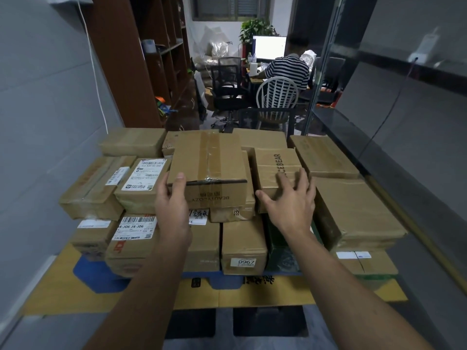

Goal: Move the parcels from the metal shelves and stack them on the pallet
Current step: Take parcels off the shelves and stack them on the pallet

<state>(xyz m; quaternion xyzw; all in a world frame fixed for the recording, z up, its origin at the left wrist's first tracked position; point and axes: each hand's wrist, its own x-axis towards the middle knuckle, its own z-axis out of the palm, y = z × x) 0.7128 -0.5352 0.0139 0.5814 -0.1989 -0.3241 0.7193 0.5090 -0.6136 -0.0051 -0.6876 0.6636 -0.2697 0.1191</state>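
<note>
The parcels [348, 213] were of plain brown cardboard. The top parcel [187, 160] carried a darker brown strip of tape [213, 152] and dark printed letters on its front. Several white labels [144, 176] had black barcodes. One box [280, 256] low in the stack was dark green. The pallet [88, 271] was blue, and the sheet [265, 294] under it yellow. Behind, a person's shirt [288, 69] had black and white stripes, beside a white chair [276, 93] and a red-brown bookcase [118, 72].
</note>
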